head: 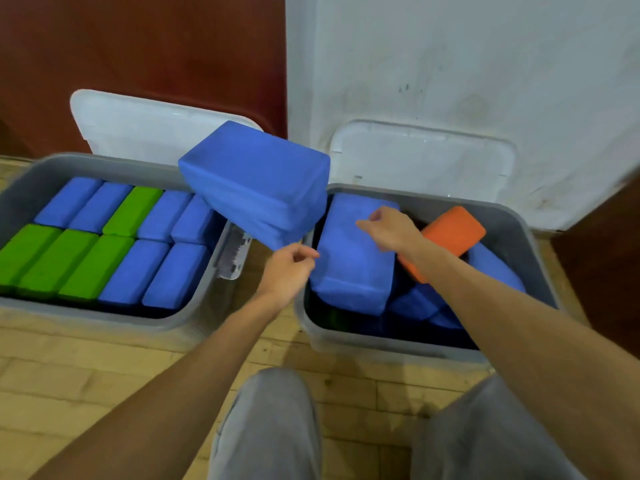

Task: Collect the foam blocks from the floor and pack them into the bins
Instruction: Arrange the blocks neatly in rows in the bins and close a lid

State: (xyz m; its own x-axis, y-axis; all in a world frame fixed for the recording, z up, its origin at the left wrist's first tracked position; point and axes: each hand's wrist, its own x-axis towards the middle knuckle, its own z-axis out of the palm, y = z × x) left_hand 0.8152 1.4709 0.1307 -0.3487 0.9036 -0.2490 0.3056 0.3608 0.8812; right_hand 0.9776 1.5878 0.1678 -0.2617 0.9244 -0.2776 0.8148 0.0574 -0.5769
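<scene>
Step in hand: We judge this to be the packing step. A big blue block (254, 181) is up in the air over the gap between the two bins.
Left hand: Our left hand (289, 271) is at the block's lowest corner, fingers curled in and fingertips meeting the thumb. We cannot tell whether it pinches that corner or is only just beside it.
Right hand: Our right hand (393, 232) hovers over the right bin (530, 251), fingers loosely curled, with nothing in its grasp that we can see. We cannot tell whether it touches the block below.
Raised block: It is tilted with its near corner down, and it hides the far right corner of the left bin (45, 171). Faint lines along its lower side may mean a stack rather than one block, but the blur leaves that unsure.
Left bin: It is filled wall to wall with two neat rows of blue blocks and green blocks (52, 261).
Right bin: It holds a loose pile. A flat blue block (353, 261) lies along the left wall, an orange block (453, 230) leans tilted toward the far right, and more blue ones lie underneath.
Next move: We think the raised block belongs in the right bin. Getting it there calls for a firmer hold, a lowering onto the flat blue block, and some straightening of the pile.
Look of the blocks: They are matte with rounded edges, and we expect them to be light and to give slightly under the fingers.
</scene>
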